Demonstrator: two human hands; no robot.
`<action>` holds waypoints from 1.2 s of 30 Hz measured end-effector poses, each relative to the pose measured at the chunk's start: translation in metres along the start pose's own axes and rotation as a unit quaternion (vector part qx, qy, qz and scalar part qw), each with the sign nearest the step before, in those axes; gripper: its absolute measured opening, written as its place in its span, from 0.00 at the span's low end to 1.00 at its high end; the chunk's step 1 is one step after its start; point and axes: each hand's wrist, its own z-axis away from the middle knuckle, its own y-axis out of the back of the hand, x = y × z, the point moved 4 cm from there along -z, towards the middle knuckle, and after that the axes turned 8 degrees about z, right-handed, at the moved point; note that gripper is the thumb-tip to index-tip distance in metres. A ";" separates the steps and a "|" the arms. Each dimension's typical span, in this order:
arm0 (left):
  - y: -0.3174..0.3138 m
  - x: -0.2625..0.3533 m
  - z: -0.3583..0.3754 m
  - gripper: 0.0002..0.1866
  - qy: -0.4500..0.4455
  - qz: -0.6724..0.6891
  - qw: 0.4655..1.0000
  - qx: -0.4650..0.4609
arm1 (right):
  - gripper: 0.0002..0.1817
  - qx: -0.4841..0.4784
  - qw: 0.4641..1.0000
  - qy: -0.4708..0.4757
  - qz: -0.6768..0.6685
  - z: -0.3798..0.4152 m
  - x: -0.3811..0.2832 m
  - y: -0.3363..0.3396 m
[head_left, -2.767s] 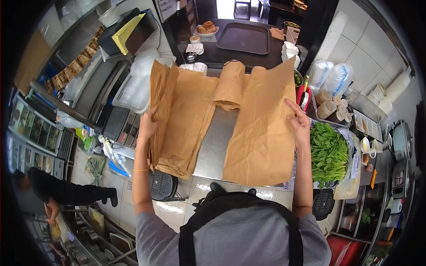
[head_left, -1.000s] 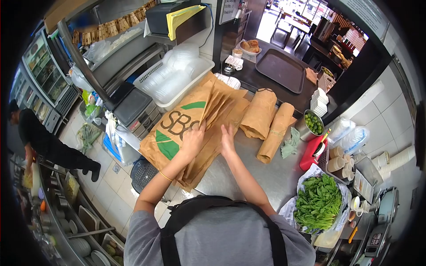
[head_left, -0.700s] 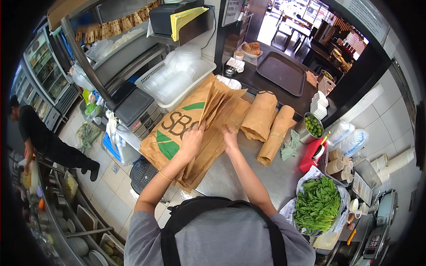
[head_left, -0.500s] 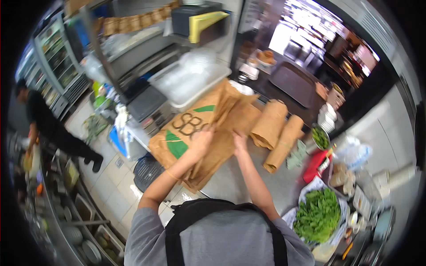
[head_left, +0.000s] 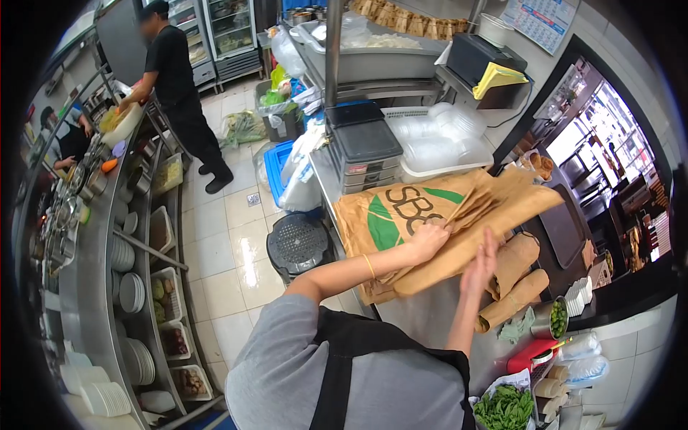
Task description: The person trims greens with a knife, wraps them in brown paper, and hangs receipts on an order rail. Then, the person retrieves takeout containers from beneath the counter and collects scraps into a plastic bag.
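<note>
Brown paper bags (head_left: 390, 208) with green leaves and dark lettering lie on the metal counter. My left hand (head_left: 428, 241) is closed on the folded edge of a paper bag, its fingertips partly hidden among the paper layers. My right hand (head_left: 481, 262) lies with fingers stretched against the outer face of the large brown paper bag (head_left: 459, 261), which stands tilted up from the stack. Just right of that hand are two brown paper rolls (head_left: 517, 297), partly covered by the bag.
Clear plastic containers fill a white tub (head_left: 476, 166) behind the bags. A dark tray (head_left: 562, 226) sits at the pass window. Leafy greens (head_left: 505, 408) are at the lower right. A black stool (head_left: 297, 244) stands left of the counter. A co-worker (head_left: 175, 86) works at the left counter.
My view has swung left, so the counter sits further right. The large paper bag is now raised and tilted up, and my right hand has moved flat against its outer side.
</note>
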 end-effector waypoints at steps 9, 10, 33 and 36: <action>-0.095 0.006 0.025 0.11 -0.088 -0.147 0.984 -0.051 | 0.20 0.271 0.916 0.007 0.295 0.086 -0.067 0.169; -0.102 0.005 0.030 0.14 -0.091 -0.101 0.990 -0.026 | 0.20 0.284 0.894 -0.010 0.347 0.101 -0.060 0.187; -0.141 0.143 0.107 0.43 -0.312 -0.036 0.918 -0.242 | 0.35 0.141 0.707 -0.163 0.673 0.238 -0.019 0.205; -0.120 0.165 0.110 0.42 -0.317 -0.034 0.916 -0.245 | 0.32 0.235 0.778 -0.094 0.574 0.263 -0.062 0.208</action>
